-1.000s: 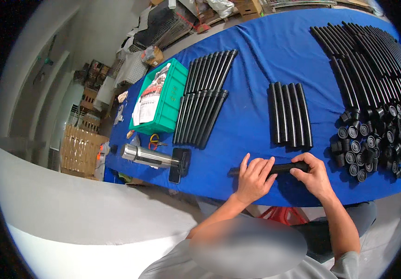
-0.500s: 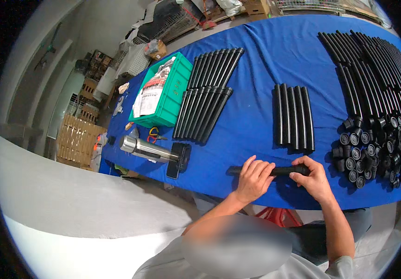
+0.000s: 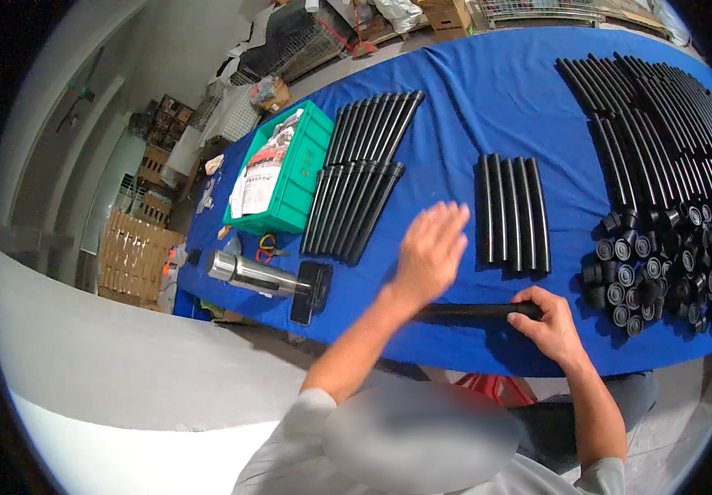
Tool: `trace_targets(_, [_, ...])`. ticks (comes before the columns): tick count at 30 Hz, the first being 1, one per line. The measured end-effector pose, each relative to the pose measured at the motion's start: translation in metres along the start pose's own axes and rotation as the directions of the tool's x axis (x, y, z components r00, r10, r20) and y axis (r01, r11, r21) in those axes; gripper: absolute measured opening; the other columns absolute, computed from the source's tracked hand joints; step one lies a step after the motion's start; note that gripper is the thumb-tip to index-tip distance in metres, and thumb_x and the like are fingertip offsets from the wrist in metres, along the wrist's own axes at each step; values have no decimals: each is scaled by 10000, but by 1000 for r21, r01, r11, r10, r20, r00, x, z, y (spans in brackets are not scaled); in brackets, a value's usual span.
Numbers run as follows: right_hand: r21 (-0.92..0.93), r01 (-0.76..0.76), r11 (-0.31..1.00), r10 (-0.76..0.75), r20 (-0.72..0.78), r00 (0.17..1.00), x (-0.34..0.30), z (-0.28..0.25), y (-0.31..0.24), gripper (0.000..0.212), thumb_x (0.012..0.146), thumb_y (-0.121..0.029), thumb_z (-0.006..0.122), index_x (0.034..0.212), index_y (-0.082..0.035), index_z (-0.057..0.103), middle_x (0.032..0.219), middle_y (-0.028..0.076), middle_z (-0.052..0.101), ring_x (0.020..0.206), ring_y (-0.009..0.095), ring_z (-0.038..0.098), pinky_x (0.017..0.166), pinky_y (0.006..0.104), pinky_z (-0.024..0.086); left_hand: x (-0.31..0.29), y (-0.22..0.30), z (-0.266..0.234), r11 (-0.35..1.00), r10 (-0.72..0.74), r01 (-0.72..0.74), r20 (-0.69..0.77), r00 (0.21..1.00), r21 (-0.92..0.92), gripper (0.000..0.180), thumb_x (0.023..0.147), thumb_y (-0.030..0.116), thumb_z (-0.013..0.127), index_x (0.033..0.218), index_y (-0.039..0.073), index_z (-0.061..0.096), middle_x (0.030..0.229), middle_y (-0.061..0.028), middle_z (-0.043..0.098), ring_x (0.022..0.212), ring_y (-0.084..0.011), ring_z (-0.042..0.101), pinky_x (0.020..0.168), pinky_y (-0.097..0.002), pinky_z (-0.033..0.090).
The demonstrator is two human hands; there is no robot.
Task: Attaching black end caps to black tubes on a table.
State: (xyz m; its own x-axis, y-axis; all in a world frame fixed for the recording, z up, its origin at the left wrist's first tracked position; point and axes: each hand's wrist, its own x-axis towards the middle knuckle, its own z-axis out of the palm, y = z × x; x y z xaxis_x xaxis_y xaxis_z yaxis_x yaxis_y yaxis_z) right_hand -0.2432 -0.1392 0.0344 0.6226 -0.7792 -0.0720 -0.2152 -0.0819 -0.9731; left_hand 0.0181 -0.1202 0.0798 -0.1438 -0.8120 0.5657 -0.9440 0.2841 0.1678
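Observation:
A black tube [image 3: 473, 313] lies crosswise near the front edge of the blue-covered table. My right hand [image 3: 547, 326] is closed around its right end, thumb and fingers wrapped about it; that end is mostly hidden. Raised above the cloth, my left hand [image 3: 432, 252] has its fingers stretched out and holds nothing. Its forearm passes over the tube's left end. Several loose black tubes [image 3: 514, 214] lie side by side just beyond the held one. Farther left, two rows of black tubes with wider end caps [image 3: 349, 210] lie together.
Many black end caps [image 3: 643, 269] are heaped at the right, below rows of long black tubes [image 3: 661, 132]. At the left are a green crate [image 3: 297, 177] with printed paper, a steel flask [image 3: 249, 274], a dark phone [image 3: 311, 293] and scissors [image 3: 268, 248]. Blue cloth [image 3: 455, 107] covers the table.
My left hand has let go of the tube and risen away from it, toward the far side. My right hand still grips the tube's right end. The view has shifted slightly.

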Motion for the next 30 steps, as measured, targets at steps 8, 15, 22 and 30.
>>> trace_targets(8, [-60,35,998,-33,43,999,0,0,-8,294,786,-190,755,991,1,666,849,166,643,768,314,644,673,375,504,128,-195,64,921,-8,-63,180,984,385,492,940,241,581,1416,158,492,1465,-260,424,1333,-428,440,1116,-488,368])
trace_targets(15, [-64,95,993,-89,100,991,3,-7,-2,297,796,-205,767,984,-1,662,890,145,652,759,301,661,658,374,522,188,-288,111,849,-237,10,363,901,528,479,1005,361,465,1479,317,415,1575,-213,277,1445,-442,265,1152,-570,268])
trace_targets(22, [-52,109,993,-103,97,990,7,-6,1,286,766,-171,793,964,-12,661,906,138,670,695,277,658,586,353,527,190,-318,141,851,-463,294,356,812,435,470,1016,302,424,1485,310,398,1600,-185,224,1472,-432,194,1137,-653,235])
trace_targets(30, [-34,58,998,-55,87,995,6,-6,-2,284,695,-104,804,912,-2,652,871,145,681,752,283,677,665,350,527,192,-326,145,808,-515,348,282,809,476,547,977,172,450,1496,326,374,1613,-159,204,1485,-405,180,1154,-639,206])
